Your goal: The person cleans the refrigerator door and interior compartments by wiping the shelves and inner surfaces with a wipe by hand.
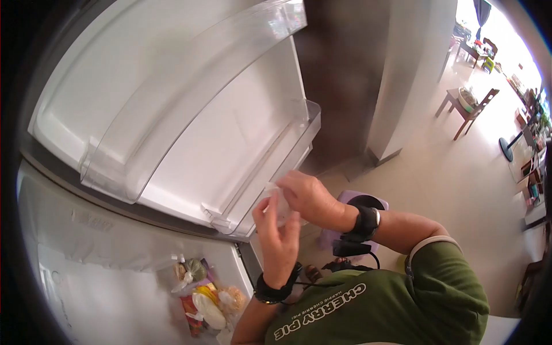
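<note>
My left hand [278, 241] is raised in front of the open fridge door, its fingers bent around a small, whitish, see-through item [283, 210]. Across from it, the fingertips of my right hand [310, 198] pinch the same item from above. It looks like thin plastic, but the fingers cover much of it and I cannot make out what it is. Both hands are close to the clear lower door shelf [244, 215]. Black bands are on both wrists.
A clear upper shelf [138, 138] crosses the fridge door. Bagged food [208, 310] lies inside the fridge at the lower left. Behind my right wrist is a light purple stool [330, 238]. A wooden chair [468, 109] holding a basket stands farther off at the upper right.
</note>
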{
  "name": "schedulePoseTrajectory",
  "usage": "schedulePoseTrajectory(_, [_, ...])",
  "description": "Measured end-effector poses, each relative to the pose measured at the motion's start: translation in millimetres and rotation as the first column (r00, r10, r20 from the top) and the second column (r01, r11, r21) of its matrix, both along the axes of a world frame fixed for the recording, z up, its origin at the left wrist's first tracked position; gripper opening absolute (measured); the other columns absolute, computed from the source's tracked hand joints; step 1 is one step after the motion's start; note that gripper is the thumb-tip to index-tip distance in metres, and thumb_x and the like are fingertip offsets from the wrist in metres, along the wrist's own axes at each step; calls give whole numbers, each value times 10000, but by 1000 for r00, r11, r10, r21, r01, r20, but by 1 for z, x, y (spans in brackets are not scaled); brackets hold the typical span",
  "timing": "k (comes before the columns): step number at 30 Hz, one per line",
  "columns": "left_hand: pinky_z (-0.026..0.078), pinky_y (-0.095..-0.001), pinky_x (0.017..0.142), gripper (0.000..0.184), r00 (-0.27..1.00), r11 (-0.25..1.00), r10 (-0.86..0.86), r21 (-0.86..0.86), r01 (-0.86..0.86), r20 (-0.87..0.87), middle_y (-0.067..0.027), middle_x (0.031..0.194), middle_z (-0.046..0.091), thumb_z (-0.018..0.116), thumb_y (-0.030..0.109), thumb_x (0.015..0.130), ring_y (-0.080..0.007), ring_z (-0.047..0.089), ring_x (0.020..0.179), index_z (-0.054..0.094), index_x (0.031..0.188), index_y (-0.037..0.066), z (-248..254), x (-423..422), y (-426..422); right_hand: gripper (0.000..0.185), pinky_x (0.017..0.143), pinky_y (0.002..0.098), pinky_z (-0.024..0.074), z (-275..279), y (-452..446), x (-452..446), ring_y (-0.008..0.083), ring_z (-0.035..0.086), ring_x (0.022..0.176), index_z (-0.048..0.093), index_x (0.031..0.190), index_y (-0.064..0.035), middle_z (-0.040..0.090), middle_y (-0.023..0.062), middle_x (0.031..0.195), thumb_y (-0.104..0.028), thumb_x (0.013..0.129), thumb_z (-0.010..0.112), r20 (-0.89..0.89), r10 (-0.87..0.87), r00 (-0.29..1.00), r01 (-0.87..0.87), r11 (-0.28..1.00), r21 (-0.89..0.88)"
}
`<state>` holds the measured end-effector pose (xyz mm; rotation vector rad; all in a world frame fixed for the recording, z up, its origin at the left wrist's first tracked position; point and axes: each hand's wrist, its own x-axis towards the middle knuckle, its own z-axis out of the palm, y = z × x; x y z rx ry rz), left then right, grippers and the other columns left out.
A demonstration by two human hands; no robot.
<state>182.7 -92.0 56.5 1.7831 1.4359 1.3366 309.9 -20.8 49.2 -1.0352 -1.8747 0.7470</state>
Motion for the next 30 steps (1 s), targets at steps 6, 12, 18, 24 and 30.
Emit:
schedulePoseTrajectory(6, [428,-396,896,525,837,983,-24,142,120,-547,-158,1317,405,652,-12,762,-354,472,1087,495,1263,-4,-20,6,8,244,735,293,520,1,-8,33,126,603,883,591,1093,-5,630,54,953,-104,897,484,-554,27,832,-445,629,-638])
schedulePoseTrajectory(12, [447,-369,847,357,905,964,-170,124,234,-389,-175,1147,560,599,27,830,-301,553,996,553,1183,3,-32,4,19,341,789,310,511,-9,-11,59,198,621,925,566,1165,-2,617,150,1046,-86,836,552,-163,148,975,-206,871,-445])
schedulePoseTrajectory(18, [460,-258,757,267,999,864,-40,-502,41,13,-78,893,638,495,119,929,-122,588,817,574,1158,6,-48,10,12,360,804,355,504,-45,-36,60,297,627,933,593,1141,-21,614,177,1089,-98,790,608,-88,100,991,-115,976,-183])
schedulePoseTrajectory(24, [460,-269,797,295,956,855,-187,-443,271,225,-116,1013,627,502,104,915,-150,589,882,557,1177,-22,-41,29,3,337,768,337,509,-86,-33,56,258,639,876,612,1106,-37,641,160,1013,-19,770,586,-131,-70,989,63,996,-60])
schedulePoseTrajectory(30, [417,-364,896,281,868,904,341,379,-198,-361,-155,1078,587,538,89,891,-271,548,986,545,1141,-38,13,-30,-13,257,710,281,487,-87,61,80,149,574,790,567,1027,-34,593,78,900,24,776,582,-632,-555,541,524,810,-264])
